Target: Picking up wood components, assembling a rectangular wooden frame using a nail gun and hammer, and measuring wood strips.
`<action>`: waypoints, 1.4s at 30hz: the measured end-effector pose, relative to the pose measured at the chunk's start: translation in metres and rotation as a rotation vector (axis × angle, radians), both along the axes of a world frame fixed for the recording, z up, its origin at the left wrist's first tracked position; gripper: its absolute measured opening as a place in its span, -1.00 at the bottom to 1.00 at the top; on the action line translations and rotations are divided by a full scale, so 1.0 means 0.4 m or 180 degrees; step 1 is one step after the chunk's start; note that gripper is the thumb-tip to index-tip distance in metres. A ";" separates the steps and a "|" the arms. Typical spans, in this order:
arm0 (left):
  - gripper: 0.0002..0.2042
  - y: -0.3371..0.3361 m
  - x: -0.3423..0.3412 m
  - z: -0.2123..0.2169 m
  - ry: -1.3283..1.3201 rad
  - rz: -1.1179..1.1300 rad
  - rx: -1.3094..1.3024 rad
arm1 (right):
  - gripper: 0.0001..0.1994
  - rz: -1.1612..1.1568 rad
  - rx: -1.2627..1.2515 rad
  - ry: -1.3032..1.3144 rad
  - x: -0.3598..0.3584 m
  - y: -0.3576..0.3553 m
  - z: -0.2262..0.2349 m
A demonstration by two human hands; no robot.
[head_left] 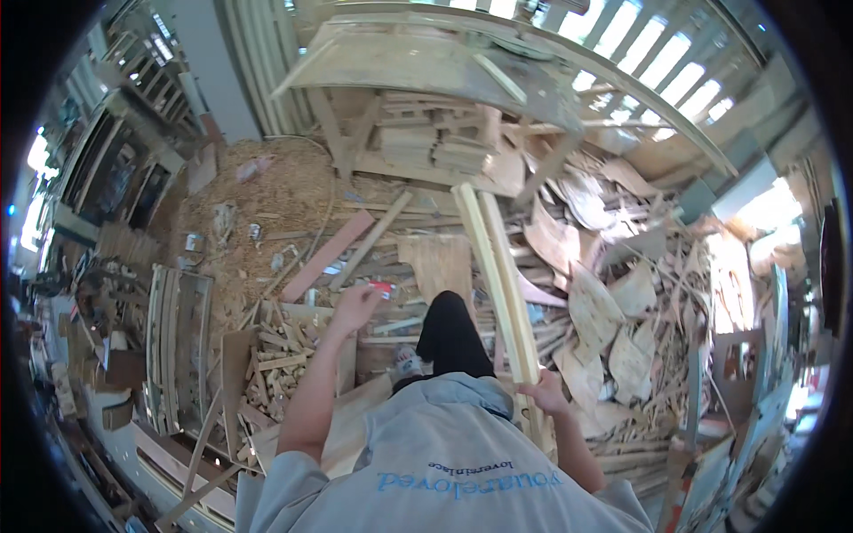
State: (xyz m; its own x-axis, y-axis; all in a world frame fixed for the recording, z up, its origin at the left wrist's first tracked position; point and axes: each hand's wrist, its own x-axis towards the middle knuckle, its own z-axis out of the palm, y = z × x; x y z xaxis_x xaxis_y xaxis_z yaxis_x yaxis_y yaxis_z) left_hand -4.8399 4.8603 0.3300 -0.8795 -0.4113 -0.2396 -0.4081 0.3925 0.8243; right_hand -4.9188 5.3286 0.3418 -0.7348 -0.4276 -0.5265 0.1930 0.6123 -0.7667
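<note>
My right hand [546,391] is closed around the near end of long pale wooden strips [489,266]. They lie side by side and slant away from me, their far end by the workbench. My left hand [357,306] is out in front, apart from the strips, with its fingers curled together. A small red object [382,289] shows right at its fingertips; whether the fingers hold it or it lies beyond them is unclear.
A wooden workbench [426,67] stands ahead with stacked boards beneath. Offcuts [275,364] fill a bin at left. Curved veneer sheets [595,311] and scrap sticks cover the floor at right. A pinkish board [329,255] and sawdust [258,186] lie ahead left.
</note>
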 end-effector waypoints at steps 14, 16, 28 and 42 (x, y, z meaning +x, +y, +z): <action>-0.75 -0.248 -0.610 0.015 -0.0612 0.0326 0.0479 | -0.36 0.1771 0.0575 0.1345 -1.359 -0.974 0.129; -0.75 -0.294 -0.692 0.054 -0.0512 0.0576 0.0378 | -0.31 0.2008 0.0197 0.1471 -1.507 -1.125 0.151; -0.77 -0.551 -1.183 0.242 0.0073 0.1269 0.0587 | -0.60 0.0524 0.0157 0.2123 -2.034 -1.361 0.117; -0.81 -0.791 -1.898 0.234 0.0883 -0.0197 0.0499 | -0.56 -0.0134 0.1358 0.2390 -2.043 -1.114 -0.014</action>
